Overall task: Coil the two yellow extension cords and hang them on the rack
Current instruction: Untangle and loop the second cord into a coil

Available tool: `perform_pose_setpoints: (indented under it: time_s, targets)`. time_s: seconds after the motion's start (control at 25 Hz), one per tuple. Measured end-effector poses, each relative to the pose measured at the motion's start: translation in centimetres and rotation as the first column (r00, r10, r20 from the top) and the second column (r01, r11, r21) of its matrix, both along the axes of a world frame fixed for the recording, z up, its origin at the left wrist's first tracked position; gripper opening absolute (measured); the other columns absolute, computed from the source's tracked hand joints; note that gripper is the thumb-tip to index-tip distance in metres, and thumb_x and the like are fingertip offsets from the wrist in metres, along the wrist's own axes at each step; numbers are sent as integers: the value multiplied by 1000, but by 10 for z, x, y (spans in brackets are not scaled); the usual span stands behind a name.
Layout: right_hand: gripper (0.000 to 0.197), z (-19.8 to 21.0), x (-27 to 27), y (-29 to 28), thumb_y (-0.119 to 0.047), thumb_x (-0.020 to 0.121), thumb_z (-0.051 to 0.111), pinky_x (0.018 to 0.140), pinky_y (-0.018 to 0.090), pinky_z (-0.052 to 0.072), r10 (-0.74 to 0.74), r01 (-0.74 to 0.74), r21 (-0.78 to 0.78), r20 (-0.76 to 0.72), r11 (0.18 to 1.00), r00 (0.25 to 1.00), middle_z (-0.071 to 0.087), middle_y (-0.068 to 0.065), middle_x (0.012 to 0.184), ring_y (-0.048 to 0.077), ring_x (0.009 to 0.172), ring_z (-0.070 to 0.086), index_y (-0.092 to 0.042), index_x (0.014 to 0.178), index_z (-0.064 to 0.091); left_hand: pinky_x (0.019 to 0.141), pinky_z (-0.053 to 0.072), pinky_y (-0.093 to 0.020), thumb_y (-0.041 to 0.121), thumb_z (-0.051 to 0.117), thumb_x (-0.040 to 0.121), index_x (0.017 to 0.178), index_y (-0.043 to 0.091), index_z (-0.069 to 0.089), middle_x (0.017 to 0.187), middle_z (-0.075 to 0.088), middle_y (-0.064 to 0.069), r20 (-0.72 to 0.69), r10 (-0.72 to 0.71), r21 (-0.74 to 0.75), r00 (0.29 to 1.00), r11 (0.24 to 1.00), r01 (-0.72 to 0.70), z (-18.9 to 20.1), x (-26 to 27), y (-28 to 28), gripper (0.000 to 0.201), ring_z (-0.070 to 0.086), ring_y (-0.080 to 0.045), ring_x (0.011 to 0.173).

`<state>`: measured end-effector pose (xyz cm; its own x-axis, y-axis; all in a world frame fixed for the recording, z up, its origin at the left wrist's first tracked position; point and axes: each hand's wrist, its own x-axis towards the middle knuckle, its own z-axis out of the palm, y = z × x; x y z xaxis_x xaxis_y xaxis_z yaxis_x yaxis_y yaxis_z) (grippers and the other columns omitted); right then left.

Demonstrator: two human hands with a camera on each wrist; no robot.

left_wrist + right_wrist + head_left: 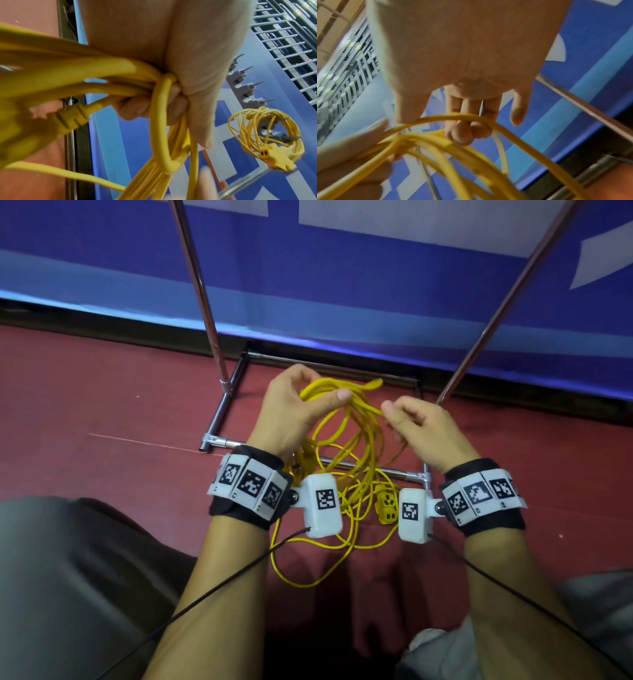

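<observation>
Head view shows the left hand (294,409) gripping the gathered cord (346,419) loops while the right hand (421,426) pinches one strand, likely feeding another loop.

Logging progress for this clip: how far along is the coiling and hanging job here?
Done: one coiled cord already hangs on a rack peg. In hand: the left hand grips the second cord's loops, while the right hand feeds another strand. Left: loose cord with its socket end still lies on the floor; then hanging.

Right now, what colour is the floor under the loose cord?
Dark red, seen best in the head view: the floor under the cord.
</observation>
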<state>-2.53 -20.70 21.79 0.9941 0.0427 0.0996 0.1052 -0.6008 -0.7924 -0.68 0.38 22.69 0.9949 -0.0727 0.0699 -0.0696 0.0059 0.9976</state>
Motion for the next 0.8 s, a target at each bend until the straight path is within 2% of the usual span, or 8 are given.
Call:
perform_pose_setpoints:
  time_s: [0.12, 0.2, 0.28, 0.44, 0.56, 0.64, 0.72, 0.8]
  targets:
    - [13, 3, 1, -8, -27, 93, 62, 66, 18, 39, -59, 44, 89, 174, 995, 983, 58, -10, 70, -2, 66, 47, -23, 81, 64, 44, 35, -16, 14, 84, 77, 89, 10, 49, 50, 58, 13, 18, -30, 62, 999, 998, 29, 2, 1, 8, 37, 44, 1, 43]
    - [7, 8, 2, 1, -24, 89, 66, 65, 16, 38, -20, 3, 80, 217, 997, 976, 62, -9, 74, -3, 66, 49, -24, 83, 66, 50, 43, -23, 34, 92, 64, 89, 14, 49, 59, 65, 9, -4, -77, 205, 997, 976, 76, -1, 2, 8, 54, 53, -7, 49]
    - [8, 14, -1, 19, -26, 84, 69, 59, 15, 36, 13, -27, 65, 214, 998, 977, 57, -12, 67, -1, 58, 46, -24, 79, 63, 62, 53, -38, 56, 88, 47, 90, 19, 50, 76, 72, 2, -19, -101, 393, 995, 914, 101, -3, 1, 2, 69, 66, -21, 67]
    - [21, 10, -9, 52, -19, 79, 75, 50, 13, 30, -25, 1, 103, 230, 995, 973, 46, -14, 50, 2, 47, 41, -17, 75, 55, 74, 51, -44, 47, 84, 59, 99, 15, 52, 86, 66, -3, 27, -139, 622, 990, 778, 92, -1, -6, -12, 60, 63, -31, 85]
    - [22, 9, -10, 55, -25, 81, 75, 49, 20, 33, -65, 35, 124, 250, 992, 966, 47, -4, 53, 6, 49, 39, -16, 75, 56, 71, 53, -46, 45, 80, 64, 92, 20, 51, 81, 65, -4, -16, -146, 518, 989, 845, 134, -9, -6, -11, 48, 63, -36, 83]
    - [31, 6, -6, 42, -46, 84, 65, 57, 29, 39, -58, 68, -37, 223, 997, 973, 52, -2, 55, 14, 56, 47, -17, 78, 56, 65, 54, -43, 41, 81, 66, 90, 20, 49, 77, 69, -8, -56, -138, 344, 989, 927, 148, -11, -6, -10, 45, 66, -31, 71]
    - [47, -1, -3, 22, -65, 84, 50, 65, 36, 43, -90, 111, -205, 112, 972, 990, 54, -2, 57, 22, 63, 52, -19, 81, 56, 59, 50, -33, 17, 82, 76, 93, 13, 49, 70, 67, -9, -60, -132, 166, 989, 976, 140, -10, -7, -10, 38, 61, -22, 58]
    - [45, -6, -1, 4, -60, 88, 53, 64, 35, 41, -140, 151, -194, 72, 969, 988, 51, -2, 57, 20, 61, 46, -17, 77, 57, 48, 43, -25, 5, 78, 82, 95, 9, 47, 61, 57, -7, -59, -73, 79, 996, 994, 78, -7, -7, -8, 34, 51, -16, 47]
